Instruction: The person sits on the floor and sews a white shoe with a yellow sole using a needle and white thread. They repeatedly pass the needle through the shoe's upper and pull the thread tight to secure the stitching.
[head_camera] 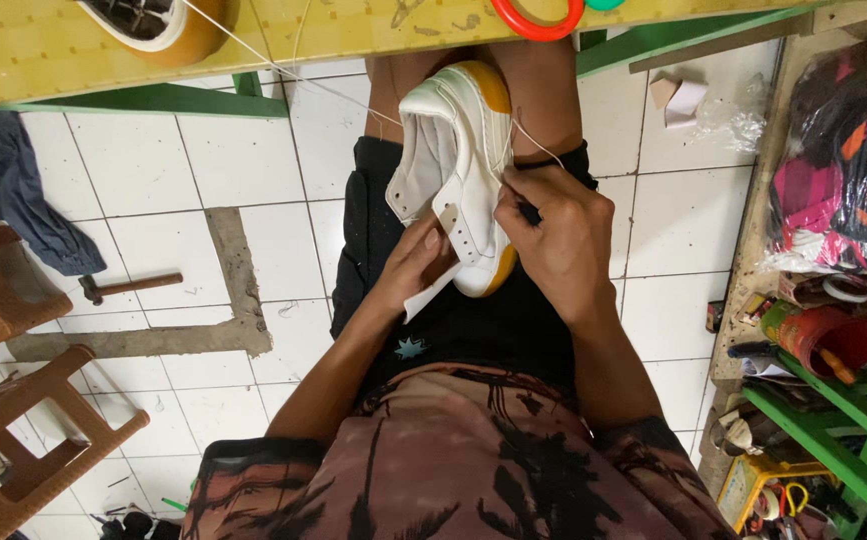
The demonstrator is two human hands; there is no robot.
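"Sewing the white shoe (458, 150) on the lap?"

"Yes. The left hand (415, 262) holds it underneath; the right hand (553, 235) pinches the thread (328, 88). I think more stitching is left."

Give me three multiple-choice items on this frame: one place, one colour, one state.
1. Where is the hammer?
A. on the tiled floor
B. on the yellow table
C. in the lap

2. What colour is the sole of the white shoe?
A. green
B. yellow
C. black

3. How is that shoe held?
A. lying alone on the floor
B. hanging from a hook
C. gripped in the lap by both hands

Key: 1 A, it lies on the tiles. 2 B, yellow edge shows at toe and heel. 3 C, left hand and right hand both grip it.
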